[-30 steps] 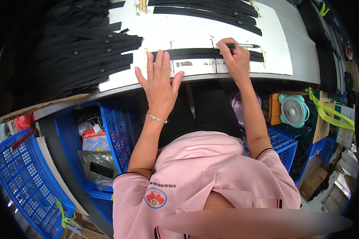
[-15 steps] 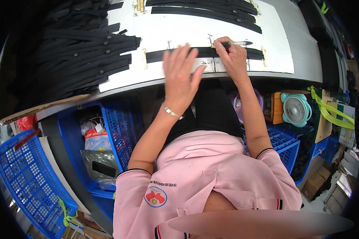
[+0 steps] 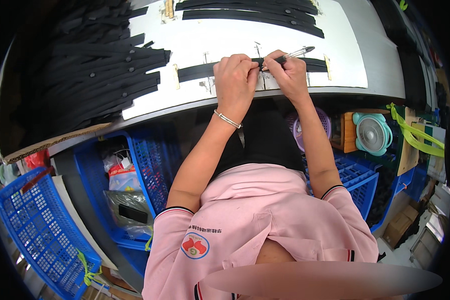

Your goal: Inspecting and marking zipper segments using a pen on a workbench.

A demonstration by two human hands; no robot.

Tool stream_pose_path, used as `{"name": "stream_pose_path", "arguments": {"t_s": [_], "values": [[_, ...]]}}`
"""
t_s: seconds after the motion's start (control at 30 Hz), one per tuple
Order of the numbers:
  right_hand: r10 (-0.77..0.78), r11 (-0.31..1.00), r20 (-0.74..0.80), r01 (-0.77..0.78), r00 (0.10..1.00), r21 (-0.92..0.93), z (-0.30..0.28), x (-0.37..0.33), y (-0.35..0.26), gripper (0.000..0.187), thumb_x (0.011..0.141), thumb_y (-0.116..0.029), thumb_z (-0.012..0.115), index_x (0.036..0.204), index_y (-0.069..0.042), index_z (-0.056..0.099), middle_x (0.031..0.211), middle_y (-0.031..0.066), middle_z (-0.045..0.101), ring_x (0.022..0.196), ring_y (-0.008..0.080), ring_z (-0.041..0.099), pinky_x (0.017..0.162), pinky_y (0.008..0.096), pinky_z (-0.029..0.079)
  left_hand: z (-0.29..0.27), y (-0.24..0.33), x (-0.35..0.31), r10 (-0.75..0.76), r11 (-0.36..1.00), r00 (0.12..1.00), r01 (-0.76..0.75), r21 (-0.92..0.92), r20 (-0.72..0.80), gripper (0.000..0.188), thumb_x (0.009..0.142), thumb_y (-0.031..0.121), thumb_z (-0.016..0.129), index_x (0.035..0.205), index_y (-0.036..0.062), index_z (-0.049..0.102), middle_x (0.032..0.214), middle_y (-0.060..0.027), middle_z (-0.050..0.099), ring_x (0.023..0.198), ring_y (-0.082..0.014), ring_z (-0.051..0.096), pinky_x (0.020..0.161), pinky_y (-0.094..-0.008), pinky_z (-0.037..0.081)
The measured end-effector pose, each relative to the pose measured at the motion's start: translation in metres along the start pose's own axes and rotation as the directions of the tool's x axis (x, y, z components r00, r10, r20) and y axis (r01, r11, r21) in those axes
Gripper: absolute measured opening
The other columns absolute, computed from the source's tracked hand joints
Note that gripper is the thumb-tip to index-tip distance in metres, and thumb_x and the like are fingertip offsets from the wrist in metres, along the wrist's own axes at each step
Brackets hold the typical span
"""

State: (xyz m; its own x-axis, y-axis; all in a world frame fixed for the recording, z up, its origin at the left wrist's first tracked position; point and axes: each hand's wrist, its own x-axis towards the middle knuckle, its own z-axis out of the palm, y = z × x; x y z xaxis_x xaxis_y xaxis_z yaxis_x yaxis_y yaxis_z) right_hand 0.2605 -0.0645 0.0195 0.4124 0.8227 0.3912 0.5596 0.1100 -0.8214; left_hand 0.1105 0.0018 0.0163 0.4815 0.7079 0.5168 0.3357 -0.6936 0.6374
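Note:
A black fabric strip (image 3: 195, 73) lies flat along the white board (image 3: 150, 102), running beneath both my hands. My left hand (image 3: 234, 82), with a bracelet at the wrist, is closed, its thumb and forefinger pinched together at the middle of the strip. Right beside it, my right hand (image 3: 289, 80) grips a clear pen (image 3: 300, 52) with a dark tip, the tip end pointing up and away to the right. The fingertips of my right hand rest at the strip too, close to the left thumb. What lies between the fingertips is too small to make out.
Many black strips (image 3: 85, 85) are heaped at the left; more strips (image 3: 250, 16) lie on the far part of the board. Light tabs (image 3: 176, 76) stand at the strip's ends. Below the table edge are a blue crate (image 3: 147, 160), a blue basket (image 3: 45, 235) and a turquoise fan (image 3: 372, 134).
My left hand has moved right and closed from spread fingers to a pinch at the strip, next to my right hand. The right hand still holds the pen, slightly lower.

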Motion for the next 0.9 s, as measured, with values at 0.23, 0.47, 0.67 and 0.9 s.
{"name": "stream_pose_path", "arguments": {"t_s": [0.23, 0.47, 0.67, 0.9], "values": [[-0.082, 0.988, -0.005, 0.081, 0.997, -0.134, 0.001, 0.000, 0.009, 0.016, 0.088, -0.016, 0.069, 0.080, -0.002, 0.071, 0.059, 0.0108, 0.058, 0.049, 0.0213, 0.055, 0.049, 0.0327, 0.040, 0.001, 0.000, 0.001, 0.009, 1.000, 1.000, -0.009, -0.005, -0.005, 0.009, 0.080, 0.009, 0.079, 0.089, 0.0083, 0.075, 0.095, -0.0015, 0.070, 0.091, -0.0220, 0.062, 0.084, -0.0363, 0.043], [0.070, 0.979, -0.092, -0.051, 0.993, 0.199, -0.019, -0.004, -0.006, 0.014, 0.091, -0.007, 0.065, 0.082, 0.002, 0.070, 0.064, 0.0052, 0.066, 0.055, 0.0104, 0.057, 0.053, 0.0268, 0.046, -0.002, -0.001, -0.001, 0.004, 1.000, 1.000, -0.004, 0.003, 0.018, 0.008, 0.081, 0.009, 0.079, 0.089, 0.0086, 0.075, 0.095, -0.0014, 0.070, 0.090, -0.0212, 0.062, 0.084, -0.0350, 0.043], [0.217, 0.976, -0.315, -0.195, 0.924, 0.100, -0.085, -0.005, 0.019, 0.016, 0.099, -0.010, 0.062, 0.092, 0.001, 0.071, 0.079, 0.0029, 0.070, 0.069, 0.0055, 0.058, 0.062, 0.0218, 0.046, -0.002, 0.002, 0.000, 0.007, 1.000, 1.000, -0.007, 0.022, 0.029, 0.008, 0.082, 0.009, 0.080, 0.089, 0.0090, 0.075, 0.098, -0.0017, 0.070, 0.090, -0.0204, 0.062, 0.084, -0.0346, 0.043], [0.249, 0.968, -0.247, -0.240, 0.936, 0.069, -0.086, -0.009, 0.037, 0.018, 0.097, -0.018, 0.066, 0.093, -0.002, 0.074, 0.069, 0.0019, 0.066, 0.063, 0.0052, 0.056, 0.057, 0.0221, 0.043, 0.021, 0.030, 0.013, 0.070, 0.996, 0.994, -0.066, -0.051, 0.081, 0.008, 0.082, 0.009, 0.078, 0.090, 0.0088, 0.076, 0.097, -0.0031, 0.072, 0.093, -0.0232, 0.063, 0.086, -0.0366, 0.046]]}}
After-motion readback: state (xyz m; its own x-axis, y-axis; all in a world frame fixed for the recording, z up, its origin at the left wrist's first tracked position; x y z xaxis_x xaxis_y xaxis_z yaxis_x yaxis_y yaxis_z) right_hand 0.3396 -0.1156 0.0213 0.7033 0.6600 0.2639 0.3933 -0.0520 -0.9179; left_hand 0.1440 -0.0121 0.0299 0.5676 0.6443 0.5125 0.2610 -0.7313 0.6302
